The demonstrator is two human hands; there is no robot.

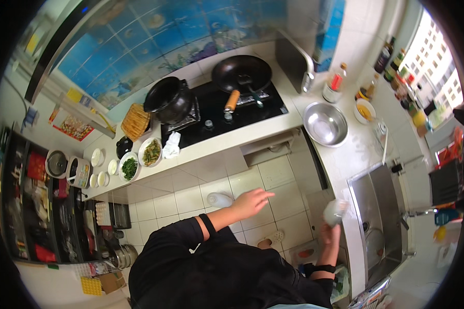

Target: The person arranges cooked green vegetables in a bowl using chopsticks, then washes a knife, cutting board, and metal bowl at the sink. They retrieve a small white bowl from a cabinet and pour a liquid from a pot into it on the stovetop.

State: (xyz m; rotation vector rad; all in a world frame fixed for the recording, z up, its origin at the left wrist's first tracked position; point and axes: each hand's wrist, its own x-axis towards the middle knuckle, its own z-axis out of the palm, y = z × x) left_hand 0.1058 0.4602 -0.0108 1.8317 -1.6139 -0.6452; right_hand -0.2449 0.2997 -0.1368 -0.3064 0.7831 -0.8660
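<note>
My left hand [251,202] hangs over the tiled floor in front of my body, fingers stretched out and holding nothing. Below it on the floor stands a translucent white plastic bottle [219,199]. At the counter's edge beside the sink, my right hand [328,233] grips a pale rounded object [333,212]. Motion blur hides whether that object is a bowl or some other vessel. To its right is the stainless steel sink [382,197], with a round, clear-looking dish or lid [375,243] lying in it.
A black wok [241,71] and a black pot [168,98] sit on the gas hob [212,116]. Plates of leafy greens [129,168] and cooked vegetables [151,153] stand left. A steel bowl [325,124], sauce bottle [334,83] and egg-coloured bowl [364,111] occupy the right counter.
</note>
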